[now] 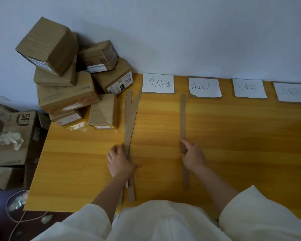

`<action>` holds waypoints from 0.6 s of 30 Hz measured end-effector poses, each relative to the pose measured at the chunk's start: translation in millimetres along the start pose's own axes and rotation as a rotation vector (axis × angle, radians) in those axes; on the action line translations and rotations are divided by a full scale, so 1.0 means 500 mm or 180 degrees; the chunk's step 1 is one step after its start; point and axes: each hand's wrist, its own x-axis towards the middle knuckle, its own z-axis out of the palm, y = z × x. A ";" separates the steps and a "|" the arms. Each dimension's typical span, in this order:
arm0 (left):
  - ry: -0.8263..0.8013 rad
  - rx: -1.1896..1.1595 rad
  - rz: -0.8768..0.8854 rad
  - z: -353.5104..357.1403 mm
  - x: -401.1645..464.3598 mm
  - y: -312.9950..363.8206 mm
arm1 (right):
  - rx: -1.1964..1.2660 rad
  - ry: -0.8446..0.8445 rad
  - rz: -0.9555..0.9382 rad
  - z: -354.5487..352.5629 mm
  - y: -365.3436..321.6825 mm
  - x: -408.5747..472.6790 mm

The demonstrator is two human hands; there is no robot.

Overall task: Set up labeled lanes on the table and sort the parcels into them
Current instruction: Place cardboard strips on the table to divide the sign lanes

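Several handwritten white label cards (157, 82) lie in a row along the far edge of the yellow wooden table (241, 129). A single cardboard strip (183, 117) runs from front to back between the first two labels. My right hand (192, 154) rests on it with fingers laid along the strip. Further left lies a bundle of cardboard strips (129, 122), and my left hand (119, 161) holds its near part, fingers curled over it. A pile of brown cardboard parcels (71, 80) is stacked at the table's far left corner against the wall.
On the floor to the left stand open cardboard boxes (16, 136) with crumpled plastic (6, 140) inside. A thin cable (16, 218) loops on the floor by the table's front left corner. A pale wall (198, 32) runs behind the table.
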 end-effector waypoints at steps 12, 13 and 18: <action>-0.0043 0.0057 0.0033 -0.004 0.002 -0.006 | 0.0423 0.0699 -0.0402 -0.018 -0.058 -0.028; -0.0042 0.0010 0.0050 -0.005 0.003 -0.010 | 0.0489 0.0614 -0.0468 -0.017 -0.078 -0.031; 0.0192 -0.0769 0.0025 -0.021 0.018 -0.037 | 0.0889 -0.0479 -0.0551 0.026 -0.184 -0.035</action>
